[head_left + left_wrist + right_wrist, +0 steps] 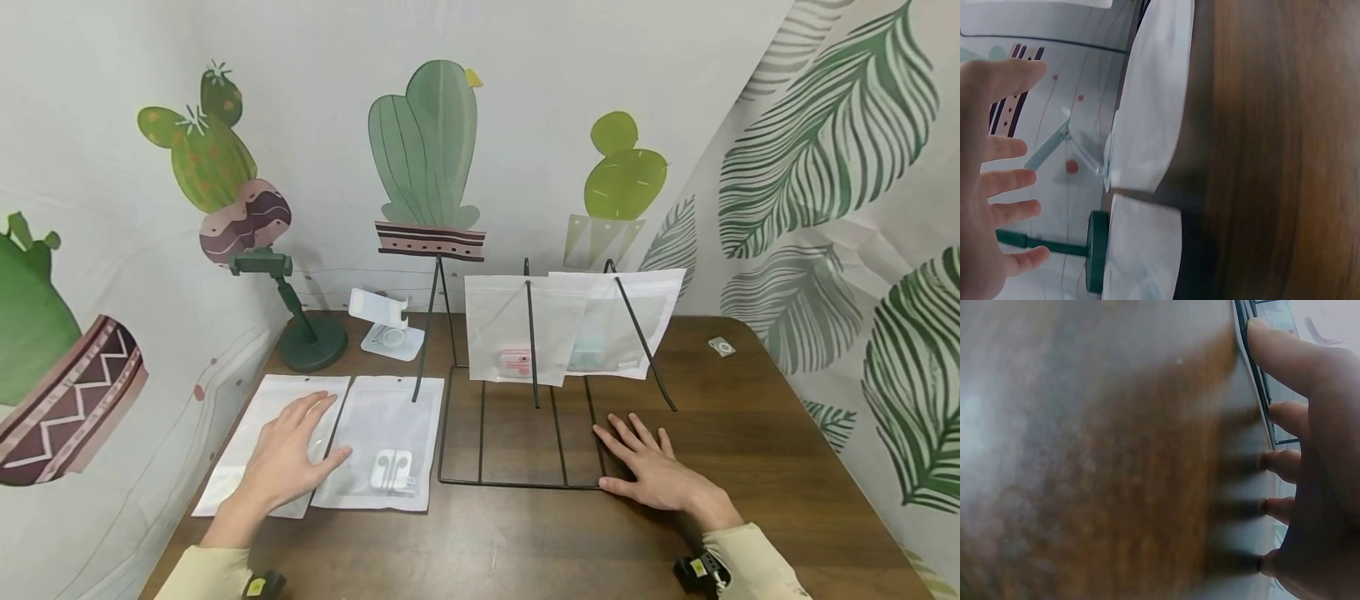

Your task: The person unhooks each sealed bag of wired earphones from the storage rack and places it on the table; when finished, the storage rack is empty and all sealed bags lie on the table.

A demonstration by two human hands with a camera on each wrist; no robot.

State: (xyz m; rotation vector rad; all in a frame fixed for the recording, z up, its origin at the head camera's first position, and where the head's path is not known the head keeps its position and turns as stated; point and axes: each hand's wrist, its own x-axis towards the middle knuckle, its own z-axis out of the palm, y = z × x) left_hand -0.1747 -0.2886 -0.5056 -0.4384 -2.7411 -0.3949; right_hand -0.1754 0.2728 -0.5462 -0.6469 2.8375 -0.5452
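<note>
My left hand (288,454) hovers with spread fingers over the left white pouch (251,425); the left wrist view shows the hand (991,169) holding nothing. Beside it lies another white pouch (390,417) with earphones (392,470) in its window. My right hand (656,471) rests on the table, fingers spread, its thumb at the front right corner of the black wire rack (517,484). Two more pouches hang on the rack's prongs: one with a red item (514,362), one behind with a pale blue item (587,354). In the right wrist view the fingertips of this hand (1297,456) touch the wood.
A green stand (312,342) and a white phone holder (392,340) stand at the back left of the brown table (510,550). A small silver clip item (722,346) lies at the back right. Behind hangs a cloth printed with cacti and leaves.
</note>
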